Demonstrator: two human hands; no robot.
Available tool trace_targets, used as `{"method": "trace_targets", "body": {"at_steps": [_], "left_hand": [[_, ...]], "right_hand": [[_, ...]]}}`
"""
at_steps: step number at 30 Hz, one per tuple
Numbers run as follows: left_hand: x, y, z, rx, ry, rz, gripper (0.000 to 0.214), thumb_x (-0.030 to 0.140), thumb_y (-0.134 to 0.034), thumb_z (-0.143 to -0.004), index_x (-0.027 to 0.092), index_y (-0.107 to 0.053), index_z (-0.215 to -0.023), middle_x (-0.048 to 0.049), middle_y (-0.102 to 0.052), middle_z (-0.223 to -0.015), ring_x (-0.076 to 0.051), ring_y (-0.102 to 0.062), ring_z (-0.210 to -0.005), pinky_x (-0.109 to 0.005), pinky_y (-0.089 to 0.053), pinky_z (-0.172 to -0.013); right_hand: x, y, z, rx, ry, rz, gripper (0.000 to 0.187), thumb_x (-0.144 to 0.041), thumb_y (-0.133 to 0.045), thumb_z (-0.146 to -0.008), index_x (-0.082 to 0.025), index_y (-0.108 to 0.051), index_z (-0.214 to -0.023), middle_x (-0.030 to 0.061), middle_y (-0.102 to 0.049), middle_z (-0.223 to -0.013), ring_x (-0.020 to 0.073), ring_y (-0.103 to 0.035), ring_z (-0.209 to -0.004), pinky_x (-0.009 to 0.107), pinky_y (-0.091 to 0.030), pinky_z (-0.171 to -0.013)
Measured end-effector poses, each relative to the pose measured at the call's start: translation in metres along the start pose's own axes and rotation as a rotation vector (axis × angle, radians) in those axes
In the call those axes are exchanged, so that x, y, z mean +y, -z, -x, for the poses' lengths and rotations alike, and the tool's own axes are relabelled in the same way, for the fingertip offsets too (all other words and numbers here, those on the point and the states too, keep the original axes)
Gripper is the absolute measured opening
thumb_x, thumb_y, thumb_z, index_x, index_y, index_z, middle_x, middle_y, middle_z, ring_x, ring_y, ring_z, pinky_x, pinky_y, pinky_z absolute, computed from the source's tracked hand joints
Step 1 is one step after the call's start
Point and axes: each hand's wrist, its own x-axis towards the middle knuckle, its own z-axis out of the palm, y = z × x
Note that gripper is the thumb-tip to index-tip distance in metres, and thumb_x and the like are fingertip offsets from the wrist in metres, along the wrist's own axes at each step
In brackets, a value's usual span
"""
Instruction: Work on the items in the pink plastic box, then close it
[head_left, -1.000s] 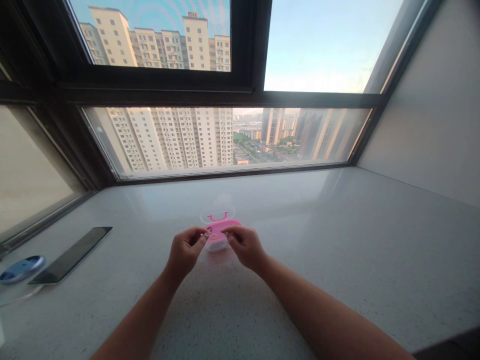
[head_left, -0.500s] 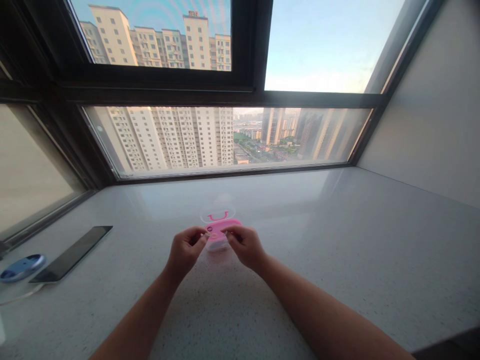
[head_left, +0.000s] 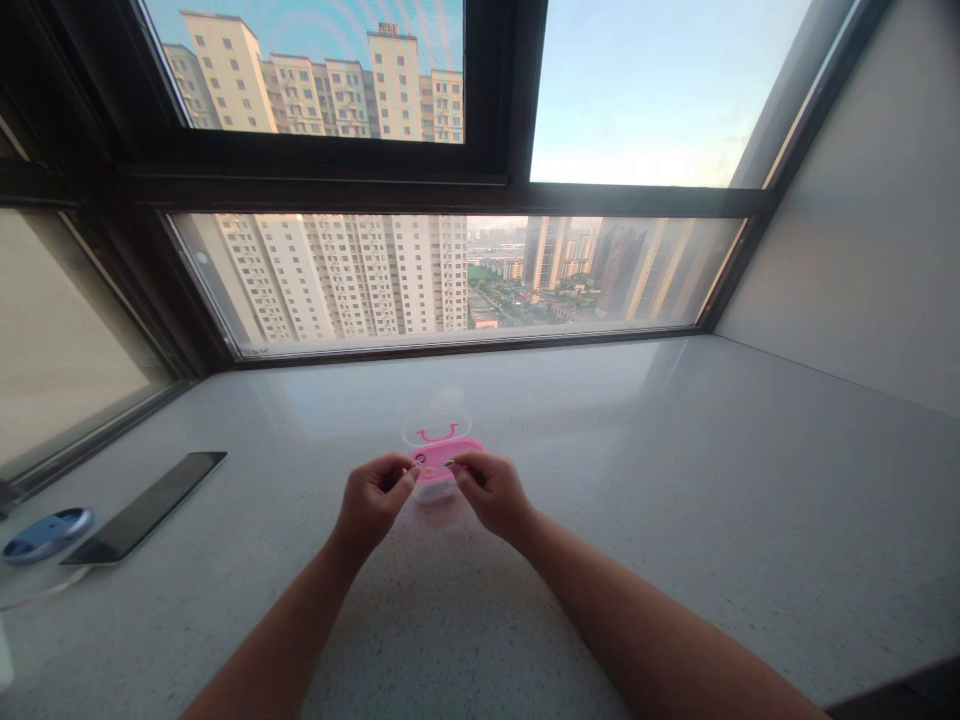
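Observation:
A small case with a pink top [head_left: 457, 447] and a see-through lower part stands on the pale counter [head_left: 645, 560]. Behind the pink part lies a clear lid [head_left: 409, 430] with a pink curved strip [head_left: 437, 436]. A small dark ring [head_left: 420, 459] shows on the pink surface. My left hand [head_left: 375, 497] is closed in a pinch at the case's left front. Opposite it, my right hand [head_left: 491, 490] pinches at the right front. Tiny pale bits show at both sets of fingertips, too small to name. The hands are apart, partly hiding the case.
On the left lie a dark flat phone-like device [head_left: 146, 510] and a blue round-ended object [head_left: 47, 535], with a white cable [head_left: 45, 591] beside them. A dark window frame [head_left: 480, 347] borders the counter's far side, and a white wall [head_left: 847, 250] the right.
Both hands keep almost the same place and pinch. At the right fingertips, the tiny pale and dark bit shows slightly more clearly now.

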Motion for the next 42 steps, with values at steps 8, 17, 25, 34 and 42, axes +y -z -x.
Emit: {"method": "trace_targets", "body": {"at_steps": [8, 17, 25, 34, 42], "left_hand": [[-0.003, 0.0, 0.0, 0.017, -0.003, -0.012, 0.02, 0.031, -0.061, -0.074, 0.012, -0.065, -0.071, 0.0046, -0.043, -0.051, -0.007, -0.035, -0.049, -0.019, -0.027, -0.045], [0.001, -0.002, 0.001, 0.021, -0.001, -0.044, 0.021, 0.033, -0.059, -0.075, 0.013, -0.065, -0.072, 0.005, -0.043, -0.051, -0.007, -0.034, -0.048, -0.018, -0.026, -0.044], [0.006, -0.004, 0.0, 0.029, 0.026, -0.028, 0.023, 0.035, -0.057, -0.078, 0.014, -0.063, -0.074, 0.0049, -0.048, -0.052, -0.007, -0.038, -0.047, -0.018, -0.03, -0.043], [0.008, -0.003, 0.001, -0.001, 0.034, 0.02, 0.02, 0.033, -0.052, -0.081, 0.015, -0.059, -0.074, 0.0073, -0.039, -0.046, -0.006, -0.034, -0.042, -0.017, -0.027, -0.041], [0.003, -0.004, 0.001, 0.006, 0.046, 0.047, 0.019, 0.032, -0.05, -0.082, 0.016, -0.057, -0.074, 0.0076, -0.039, -0.045, -0.006, -0.034, -0.041, -0.017, -0.027, -0.04]], "right_hand": [[0.0, 0.0, 0.0, -0.008, -0.012, 0.014, 0.024, -0.028, -0.051, -0.082, -0.012, -0.064, -0.069, -0.0042, -0.037, -0.051, 0.0079, -0.03, -0.048, 0.021, -0.024, -0.046], [-0.001, 0.001, 0.0, -0.009, 0.002, 0.033, 0.023, -0.025, -0.051, -0.081, -0.013, -0.062, -0.066, -0.004, -0.038, -0.051, 0.0077, -0.031, -0.048, 0.021, -0.025, -0.047], [0.0, 0.001, 0.001, -0.013, -0.014, 0.041, 0.025, -0.028, -0.05, -0.082, -0.012, -0.064, -0.068, -0.0035, -0.039, -0.052, 0.0081, -0.031, -0.048, 0.021, -0.025, -0.047], [-0.001, 0.002, 0.001, -0.006, -0.012, 0.045, 0.026, -0.028, -0.05, -0.082, -0.012, -0.064, -0.067, -0.0035, -0.039, -0.052, 0.0081, -0.031, -0.049, 0.02, -0.026, -0.047], [-0.002, 0.002, 0.001, -0.004, -0.018, 0.046, 0.026, -0.028, -0.05, -0.082, -0.012, -0.065, -0.069, -0.0029, -0.041, -0.052, 0.008, -0.032, -0.049, 0.02, -0.026, -0.047]]}}
